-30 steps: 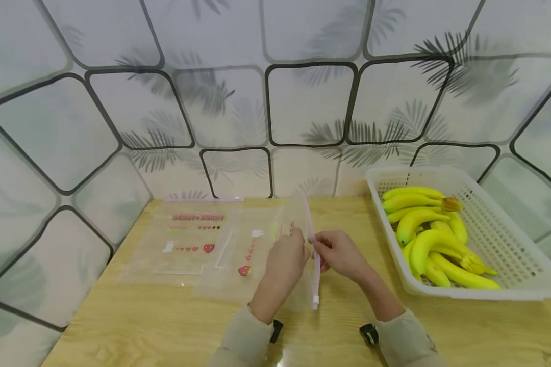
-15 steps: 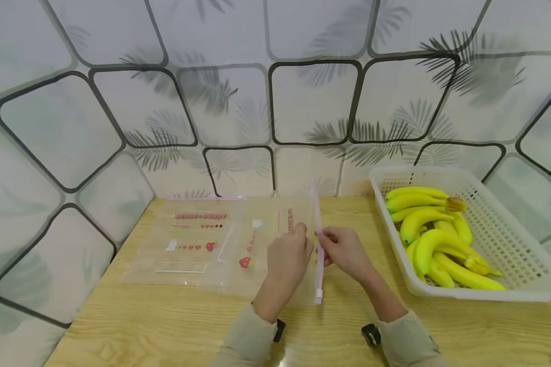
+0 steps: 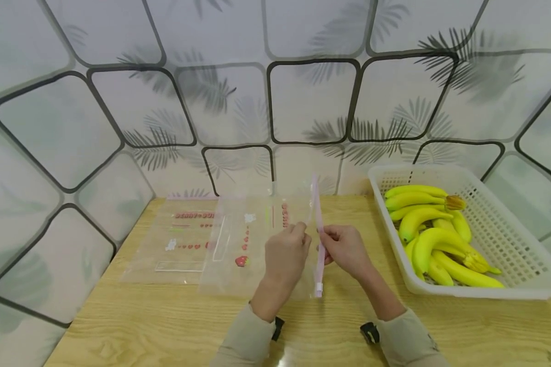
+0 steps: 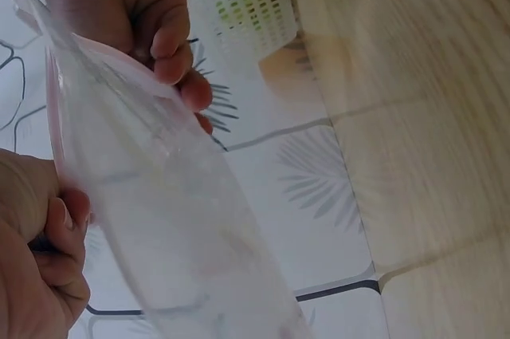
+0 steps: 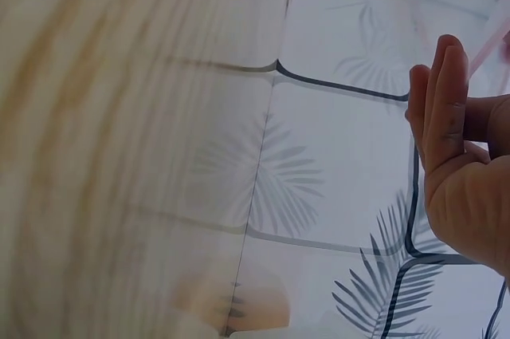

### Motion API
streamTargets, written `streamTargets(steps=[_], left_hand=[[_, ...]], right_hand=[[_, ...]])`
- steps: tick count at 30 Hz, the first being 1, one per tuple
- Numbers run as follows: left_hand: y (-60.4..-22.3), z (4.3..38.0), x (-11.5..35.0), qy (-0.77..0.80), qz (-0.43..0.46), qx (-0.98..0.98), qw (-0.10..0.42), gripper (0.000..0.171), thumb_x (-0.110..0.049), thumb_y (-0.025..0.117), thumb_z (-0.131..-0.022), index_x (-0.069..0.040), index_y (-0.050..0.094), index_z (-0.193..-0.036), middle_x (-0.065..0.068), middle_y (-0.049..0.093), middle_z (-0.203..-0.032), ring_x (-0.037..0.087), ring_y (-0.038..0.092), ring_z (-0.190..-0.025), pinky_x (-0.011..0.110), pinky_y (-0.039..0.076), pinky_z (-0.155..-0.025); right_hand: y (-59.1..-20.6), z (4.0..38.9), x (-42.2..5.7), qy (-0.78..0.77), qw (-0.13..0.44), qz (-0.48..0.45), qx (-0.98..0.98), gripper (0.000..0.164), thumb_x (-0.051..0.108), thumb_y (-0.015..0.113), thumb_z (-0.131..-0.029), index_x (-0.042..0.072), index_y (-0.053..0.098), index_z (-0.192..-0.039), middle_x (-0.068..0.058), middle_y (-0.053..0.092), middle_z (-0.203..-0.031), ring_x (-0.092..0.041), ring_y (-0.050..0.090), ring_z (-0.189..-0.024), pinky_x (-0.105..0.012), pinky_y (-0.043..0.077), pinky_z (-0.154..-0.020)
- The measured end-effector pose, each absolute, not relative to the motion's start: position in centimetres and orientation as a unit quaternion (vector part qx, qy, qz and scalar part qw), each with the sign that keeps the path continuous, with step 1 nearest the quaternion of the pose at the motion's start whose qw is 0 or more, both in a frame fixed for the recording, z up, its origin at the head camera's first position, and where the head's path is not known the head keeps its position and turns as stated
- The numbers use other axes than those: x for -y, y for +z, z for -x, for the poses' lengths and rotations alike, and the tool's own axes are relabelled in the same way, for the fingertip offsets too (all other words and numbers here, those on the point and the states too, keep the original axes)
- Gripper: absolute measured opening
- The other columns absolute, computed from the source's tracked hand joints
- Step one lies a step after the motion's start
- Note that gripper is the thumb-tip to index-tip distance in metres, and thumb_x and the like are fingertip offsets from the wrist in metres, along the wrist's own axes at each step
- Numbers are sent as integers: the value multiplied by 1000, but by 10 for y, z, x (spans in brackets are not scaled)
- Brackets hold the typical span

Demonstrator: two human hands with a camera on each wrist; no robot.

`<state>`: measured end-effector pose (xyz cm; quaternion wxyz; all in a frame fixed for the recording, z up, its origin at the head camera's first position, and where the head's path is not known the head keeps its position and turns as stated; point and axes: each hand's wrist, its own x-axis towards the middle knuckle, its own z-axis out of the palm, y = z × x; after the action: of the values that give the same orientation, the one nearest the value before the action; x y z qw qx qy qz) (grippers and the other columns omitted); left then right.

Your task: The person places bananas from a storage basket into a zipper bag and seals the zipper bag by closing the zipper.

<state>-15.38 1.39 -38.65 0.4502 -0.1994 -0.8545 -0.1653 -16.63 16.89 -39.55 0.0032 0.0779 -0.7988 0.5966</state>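
Observation:
A clear zip bag (image 3: 229, 278) with a pink slider strip and red strawberry print is held up off the table, tilted, in front of the person. Curled fingers of the left hand (image 3: 285, 257) grip it near its mouth; in the left wrist view this hand (image 4: 40, 251) is at the lower left, by the pink edge. With thumb and fingertips, the right hand (image 3: 346, 250) pinches the pink strip (image 3: 319, 265) from the right. The right wrist view has the right hand (image 5: 454, 155) at its right edge, most of the bag being out of frame there.
A second printed zip bag (image 3: 165, 265) lies flat at the left, partly behind the held one. To the right stands a white perforated basket (image 3: 523, 293) with several yellow bananas (image 3: 433, 244). Patterned panels (image 3: 312, 107) rise behind the wooden table (image 3: 156, 326).
The held bag has risen and flattened out, its left part now overlapping more of the second bag. Its pink strip has shifted slightly right and up. Both hands keep their holds.

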Motion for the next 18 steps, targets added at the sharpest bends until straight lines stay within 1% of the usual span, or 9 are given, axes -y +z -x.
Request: streamTargets(steps=[2,5,6,8,9,12,14,18], left_hand=[[-384,156,-11,-186,202,847,454,13,2,77,-71,-5,67,-76,2,62,-59,9,48,-43,22,43,-41],[-380,160,-7,-209,204,838,461,12,6,74,-70,-2,69,-77,5,65,-61,9,50,-43,21,45,-42],[-378,160,-6,-213,203,835,465,12,7,74,-70,-1,69,-77,6,65,-61,8,48,-43,20,44,-42],[-376,161,-3,-224,200,829,473,12,10,72,-69,1,68,-75,6,64,-60,7,41,-43,18,39,-40],[-374,162,-1,-229,196,826,475,12,11,71,-68,0,68,-74,6,65,-59,6,37,-43,17,36,-39],[-372,162,5,-242,181,824,480,13,11,69,-68,-1,65,-71,5,62,-57,6,31,-46,17,29,-40],[-371,163,9,-248,174,827,473,13,9,69,-69,-3,63,-70,3,60,-54,5,32,-43,17,27,-39],[-370,163,14,-248,176,844,442,12,5,70,-75,-3,62,-73,2,58,-51,5,37,-37,15,25,-37]], right_hand=[[-396,168,-170,592,3,-71,802,27,4,56,-98,-13,66,-117,-16,68,-72,-13,61,-51,-26,55,-49],[-397,171,-172,587,7,-62,807,26,4,56,-98,-12,67,-115,-12,66,-65,-13,61,-50,-26,54,-48],[-398,172,-173,588,6,-58,807,25,4,57,-98,-12,68,-114,-11,65,-64,-13,60,-49,-26,54,-48],[-400,173,-176,588,3,-55,807,25,4,56,-98,-13,67,-113,-11,65,-62,-14,61,-49,-27,54,-48],[-401,174,-177,590,0,-54,806,25,4,56,-98,-13,67,-113,-11,66,-62,-15,62,-50,-27,55,-48],[-403,175,-181,589,-7,-50,806,26,5,55,-99,-13,66,-115,-11,66,-64,-16,63,-51,-27,55,-50],[-404,176,-184,587,-6,-47,808,27,6,55,-100,-12,66,-115,-11,65,-65,-17,64,-52,-28,56,-50],[-403,177,-187,586,3,-52,809,26,8,55,-100,-10,67,-115,-10,64,-64,-17,63,-52,-28,56,-50]])
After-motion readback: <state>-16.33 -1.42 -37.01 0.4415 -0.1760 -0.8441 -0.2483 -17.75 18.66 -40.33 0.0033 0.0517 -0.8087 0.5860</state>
